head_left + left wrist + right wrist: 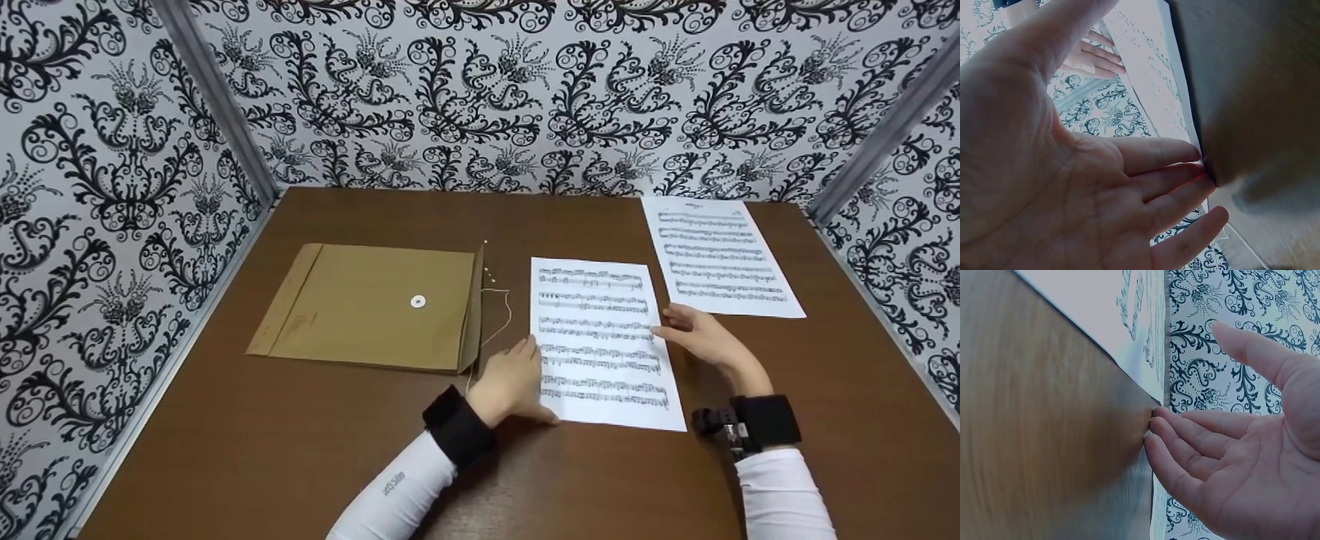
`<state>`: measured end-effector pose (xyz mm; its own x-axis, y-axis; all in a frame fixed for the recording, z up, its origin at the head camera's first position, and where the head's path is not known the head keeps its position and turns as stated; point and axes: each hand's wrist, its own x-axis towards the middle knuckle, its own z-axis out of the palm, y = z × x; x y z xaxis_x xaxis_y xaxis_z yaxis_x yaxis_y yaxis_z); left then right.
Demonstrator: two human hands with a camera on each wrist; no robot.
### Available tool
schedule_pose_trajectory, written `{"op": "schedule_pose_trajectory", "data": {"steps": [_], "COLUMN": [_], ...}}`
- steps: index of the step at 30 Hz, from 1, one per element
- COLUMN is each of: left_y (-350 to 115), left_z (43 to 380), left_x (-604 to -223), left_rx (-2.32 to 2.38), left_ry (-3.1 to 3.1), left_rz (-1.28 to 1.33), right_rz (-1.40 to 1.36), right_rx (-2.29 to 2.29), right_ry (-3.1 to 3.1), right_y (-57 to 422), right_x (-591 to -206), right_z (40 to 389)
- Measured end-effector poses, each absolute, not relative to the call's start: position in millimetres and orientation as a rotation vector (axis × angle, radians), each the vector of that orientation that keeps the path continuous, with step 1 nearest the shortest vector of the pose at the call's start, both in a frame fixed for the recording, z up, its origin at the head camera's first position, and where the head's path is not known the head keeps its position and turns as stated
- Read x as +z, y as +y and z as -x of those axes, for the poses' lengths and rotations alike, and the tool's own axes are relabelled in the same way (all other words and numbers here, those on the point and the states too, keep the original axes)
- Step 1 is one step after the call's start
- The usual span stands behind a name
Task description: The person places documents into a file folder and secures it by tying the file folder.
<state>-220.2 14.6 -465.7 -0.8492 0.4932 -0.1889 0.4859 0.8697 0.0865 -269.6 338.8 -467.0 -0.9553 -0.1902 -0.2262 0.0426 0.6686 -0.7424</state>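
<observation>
A sheet of printed music (600, 341) lies flat on the table, its staves facing up. At its left edge my left hand (512, 381) rests with fingers extended, and the thumb reaches the bottom left corner. In the left wrist view the fingertips (1207, 169) touch the paper's edge. My right hand (705, 339) is at the right edge, its thumb toward the paper. The right wrist view shows its fingers (1179, 478) slightly bent with the tips on the tabletop, gripping nothing. A second music sheet (724, 259) lies farther back on the right.
To the left lies a brown kraft envelope (375, 307) with a white button (418, 301) and its flap folded out at the right. A thin string (509, 307) trails from it toward the left hand. Patterned walls (487, 90) border the brown table (247, 450).
</observation>
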Motion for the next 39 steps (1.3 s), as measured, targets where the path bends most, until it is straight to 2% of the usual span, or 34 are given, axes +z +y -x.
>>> {"op": "schedule_pose_trajectory", "data": {"steps": [16, 39], "left_y": [15.7, 16.3], "left_z": [219.5, 218.6], "left_x": [-467.1, -467.7], "left_rx": [0.088, 0.06], "left_ry": [2.854, 2.885], "left_rz": [-0.744, -0.735], "right_rz": [0.059, -0.074], "right_rx": [-1.203, -1.538], "right_ry": [2.524, 2.371], "right_y": [330.0, 336.3], "right_x": [-466.4, -466.6], "right_z": [270.3, 270.9]}}
